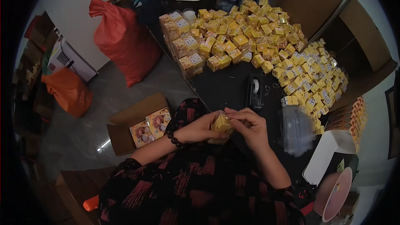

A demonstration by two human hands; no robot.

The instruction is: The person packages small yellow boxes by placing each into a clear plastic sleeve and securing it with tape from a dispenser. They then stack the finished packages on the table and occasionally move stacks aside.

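Close to my body, a small yellow box (222, 123) is held between my two hands. My left hand (199, 128) is closed around its side, with a dark bead bracelet on the wrist. The bent fingers and thumb of my right hand (251, 126) pinch at the box's right upper edge; what exactly lies between those fingertips is hidden. Beyond my hands stands a black tape dispenser (254, 93) with a roll of tape. To the right of my right hand lies a stack of clear plastic sleeves (298, 131).
Yellow printed boxes (241, 37) are heaped at the back of the black table, beside stacked packs (183, 43). Smaller yellow boxes (312, 75) pile up at right by a large carton (366, 29). On the floor at left are a red sack (123, 37) and an open cardboard box (118, 135).
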